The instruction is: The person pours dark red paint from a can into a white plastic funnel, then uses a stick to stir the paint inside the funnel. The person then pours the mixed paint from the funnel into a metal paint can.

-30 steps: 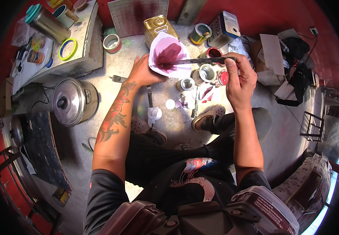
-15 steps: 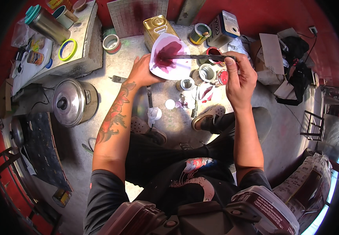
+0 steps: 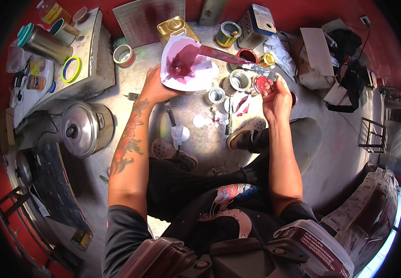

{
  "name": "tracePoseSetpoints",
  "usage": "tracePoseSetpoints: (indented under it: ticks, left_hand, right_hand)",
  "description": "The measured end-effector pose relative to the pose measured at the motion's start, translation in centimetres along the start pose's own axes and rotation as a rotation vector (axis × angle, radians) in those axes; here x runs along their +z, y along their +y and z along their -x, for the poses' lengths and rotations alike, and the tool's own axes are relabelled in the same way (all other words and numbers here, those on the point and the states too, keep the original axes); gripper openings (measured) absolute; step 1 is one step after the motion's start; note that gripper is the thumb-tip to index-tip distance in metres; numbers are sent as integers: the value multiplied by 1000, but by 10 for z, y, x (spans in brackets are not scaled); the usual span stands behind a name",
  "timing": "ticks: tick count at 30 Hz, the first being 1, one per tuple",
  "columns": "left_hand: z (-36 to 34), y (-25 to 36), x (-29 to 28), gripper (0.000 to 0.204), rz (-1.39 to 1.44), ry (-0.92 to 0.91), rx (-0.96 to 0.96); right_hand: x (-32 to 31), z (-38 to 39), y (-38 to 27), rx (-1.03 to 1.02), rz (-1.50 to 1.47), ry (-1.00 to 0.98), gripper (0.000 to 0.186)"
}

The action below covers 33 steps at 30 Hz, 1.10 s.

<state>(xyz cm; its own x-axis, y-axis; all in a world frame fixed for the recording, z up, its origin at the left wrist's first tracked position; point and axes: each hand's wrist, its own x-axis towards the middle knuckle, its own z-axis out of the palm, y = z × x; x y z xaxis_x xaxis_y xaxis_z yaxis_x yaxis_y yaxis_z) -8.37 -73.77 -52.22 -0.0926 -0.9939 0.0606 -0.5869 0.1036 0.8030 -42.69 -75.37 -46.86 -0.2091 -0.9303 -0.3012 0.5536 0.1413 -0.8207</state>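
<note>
My left hand (image 3: 156,88) is closed around the side of a white bowl-like container (image 3: 201,79), tilted so its inside faces me. Dark red paint (image 3: 182,64) coats much of that inside. In my right hand (image 3: 277,101) is a long flat stirring stick (image 3: 230,58), pinched at its near right end. Dark red paint covers its far part, and that tip reaches over the container's upper right rim. Below the stick stand an open grey tin (image 3: 240,79), a smaller open tin (image 3: 216,95) and a red-topped jar (image 3: 259,84).
A gold rectangular can (image 3: 178,28), a yellow-banded tin (image 3: 228,34) and a tall metal can (image 3: 257,25) stand farther back. At left are a lidded pot (image 3: 83,129) and a concrete bench (image 3: 89,69) holding a tumbler (image 3: 45,44). Cardboard boxes (image 3: 316,53) sit at right.
The stick has lifted out of the container's middle toward its upper right rim, showing its red-coated face. My right hand has lowered and turned palm up. The container has shifted slightly left.
</note>
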Motion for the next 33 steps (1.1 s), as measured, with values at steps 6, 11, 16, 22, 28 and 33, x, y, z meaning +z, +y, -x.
tracePoseSetpoints:
  ticks: [6, 11, 16, 22, 28, 33]
  left_hand:
    - [6, -11, -7, 62, 34, 26, -14]
    - [7, -5, -5, 57, -49, 15, 40]
    - [18, -9, -8, 59, -60, -16, -59]
    - [8, 3, -6, 62, -29, 2, -74]
    - [6, 10, -13, 60, -38, 33, -63]
    - [3, 9, -13, 58, -38, 49, -63]
  right_hand:
    - [-60, -41, 59, 154, -188, 350, 14]
    - [-131, -95, 135, 270, -157, 559, 20]
    - [-155, -108, 174, 353, -122, 668, 19]
    - [-176, -112, 165, 394, -107, 633, 29]
    - [-54, -34, 112, -533, 1089, 232, 58]
    - [61, 9, 65, -884, 1088, -721, 75]
